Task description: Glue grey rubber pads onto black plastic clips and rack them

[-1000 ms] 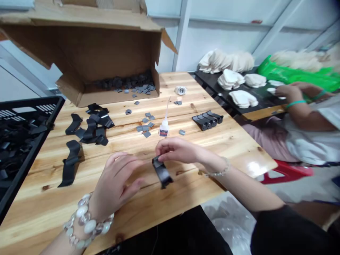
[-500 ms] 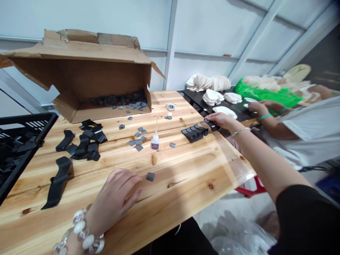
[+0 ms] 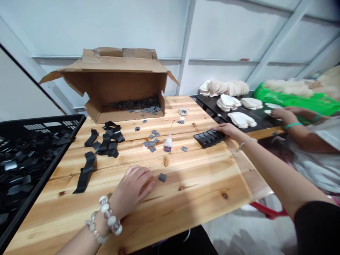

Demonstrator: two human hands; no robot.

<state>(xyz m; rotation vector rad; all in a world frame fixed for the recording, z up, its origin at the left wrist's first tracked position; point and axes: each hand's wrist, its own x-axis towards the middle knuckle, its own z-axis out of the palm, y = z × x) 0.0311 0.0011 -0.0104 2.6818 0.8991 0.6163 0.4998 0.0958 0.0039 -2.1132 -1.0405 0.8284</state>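
Our right hand (image 3: 230, 131) is reaching across the wooden table (image 3: 191, 191) and lying over the right end of a row of black moulded pieces (image 3: 208, 138), its fingers curving down onto them; we cannot tell whether it is gripping one or only touching them. Our left hand (image 3: 134, 186) is resting palm-down on the wood, relaxed and holding nothing, its fingertips just beside a small grey square (image 3: 162, 177); a beaded bracelet (image 3: 105, 216) is circling that wrist. Farther up the table, we are seeing a glue bottle (image 3: 168, 145) standing upright with its thin nozzle raised, close to scattered grey squares (image 3: 151, 141); a heap of black strips (image 3: 108, 141) is lying to their left, with one longer black strip (image 3: 85, 173) nearer us. A cardboard box (image 3: 124, 85) is sitting open at the far edge, with grey pieces lying inside; a black crate (image 3: 39, 122) full of black pieces is standing at the left. To the right, a co-worker's hand (image 3: 283, 115) is reaching over a black table (image 3: 212, 109) that is carrying stacks of white padded shapes (image 3: 227, 103), with a green bag (image 3: 297, 98) behind them.
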